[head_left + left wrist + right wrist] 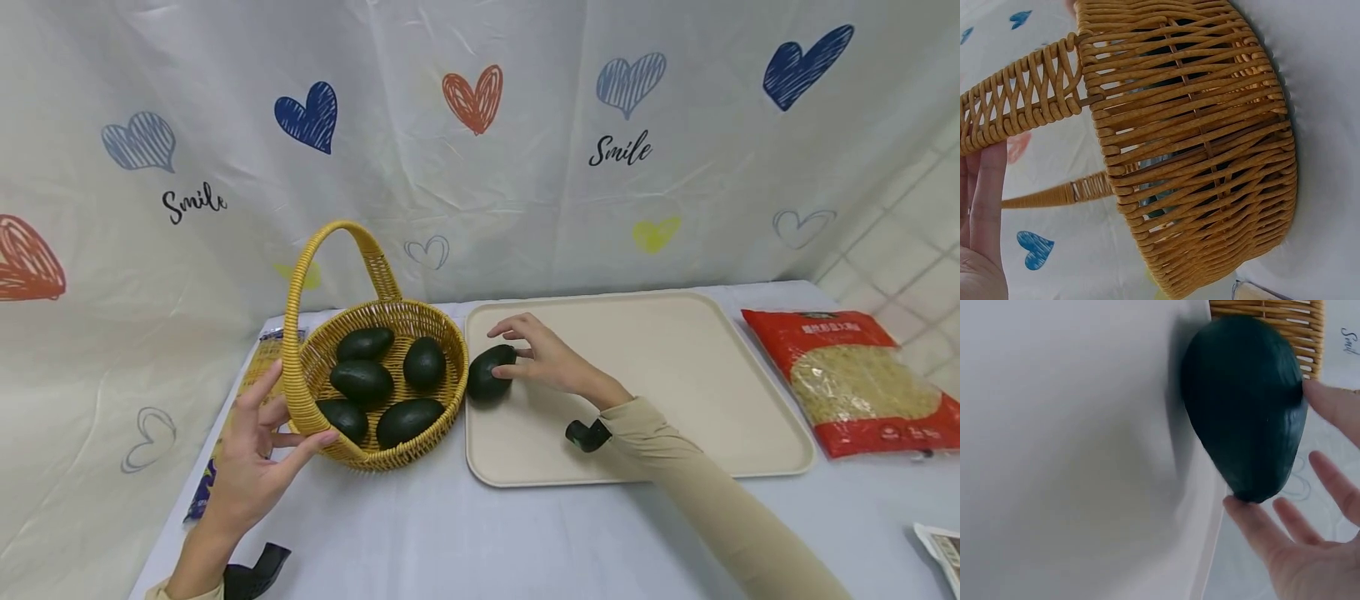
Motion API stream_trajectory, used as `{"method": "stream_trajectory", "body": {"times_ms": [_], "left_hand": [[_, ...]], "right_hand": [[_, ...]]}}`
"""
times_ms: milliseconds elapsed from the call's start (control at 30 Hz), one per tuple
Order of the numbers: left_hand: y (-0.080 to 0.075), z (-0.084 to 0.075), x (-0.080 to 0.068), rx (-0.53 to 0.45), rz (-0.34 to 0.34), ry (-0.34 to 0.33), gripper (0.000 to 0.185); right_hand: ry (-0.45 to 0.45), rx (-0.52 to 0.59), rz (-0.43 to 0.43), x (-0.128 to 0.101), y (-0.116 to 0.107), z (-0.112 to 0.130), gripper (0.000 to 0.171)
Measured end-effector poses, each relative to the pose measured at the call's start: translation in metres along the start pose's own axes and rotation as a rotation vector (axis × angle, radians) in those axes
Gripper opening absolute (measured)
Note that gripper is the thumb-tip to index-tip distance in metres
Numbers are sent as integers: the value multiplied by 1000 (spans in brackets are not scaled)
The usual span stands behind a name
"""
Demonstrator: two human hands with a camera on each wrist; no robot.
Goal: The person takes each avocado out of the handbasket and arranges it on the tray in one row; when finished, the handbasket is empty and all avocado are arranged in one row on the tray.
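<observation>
From the head camera, a woven basket [378,379] with a tall looped handle stands on the bench [450,533], just beside the left edge of a beige tray [675,383]. Five dark green avocados lie inside the basket, and a sixth avocado [489,372] rests on the tray at its left edge, close to the basket wall. The right hand [542,357] reaches over the tray with its fingers spread and lightly bent, the fingertips touching the avocado's right end without wrapping round it. The left hand [251,454] sits at the basket's near left side, fingers straight and open, the thumb against the rim. A red bag of noodles [855,379] lies on the bench to the right of the tray, well apart from both hands. From the left wrist camera, the basket's woven wall [1197,156] fills the picture and straight fingers [988,187] show at the left edge, near the handle. From the right wrist camera, the avocado [1244,406] lies on the tray's edge beside the basket, with open fingers [1254,525] touching its narrow end.
</observation>
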State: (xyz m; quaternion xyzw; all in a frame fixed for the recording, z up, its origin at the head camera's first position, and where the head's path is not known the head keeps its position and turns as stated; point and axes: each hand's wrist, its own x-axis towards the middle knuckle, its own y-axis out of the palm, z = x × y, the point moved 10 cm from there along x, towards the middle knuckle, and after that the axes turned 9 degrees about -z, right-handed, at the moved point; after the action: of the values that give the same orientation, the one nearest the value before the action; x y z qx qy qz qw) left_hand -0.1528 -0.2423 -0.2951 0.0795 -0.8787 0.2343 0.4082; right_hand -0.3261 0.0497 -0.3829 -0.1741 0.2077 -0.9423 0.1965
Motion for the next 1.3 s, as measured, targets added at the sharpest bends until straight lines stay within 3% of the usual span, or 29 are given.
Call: {"method": "stream_trajectory", "body": {"times_ms": [200,367,567,800,1033,1300], "left_hand": [[0,5,-2,8,16,-24,95],[1,5,-3,1,21,-34,93],[2,4,-3,-8,16,-20,93],[1,-1,-2,-3,6,9,91],[1,0,0,5,11,-2,92],[1,2,-2,-5,16,-14,93]], "right_hand": [[-7,-106,-40,-3,-1,3,49],[-43,-157,-15,-6,6,10,52],[-152,-320,57,-9,14,24,50],[-183,-307,130,-11,17,26,43],[-121,-263,193,-14,15,19,56],[-93,-277,114,-6,16,14,64]]}}
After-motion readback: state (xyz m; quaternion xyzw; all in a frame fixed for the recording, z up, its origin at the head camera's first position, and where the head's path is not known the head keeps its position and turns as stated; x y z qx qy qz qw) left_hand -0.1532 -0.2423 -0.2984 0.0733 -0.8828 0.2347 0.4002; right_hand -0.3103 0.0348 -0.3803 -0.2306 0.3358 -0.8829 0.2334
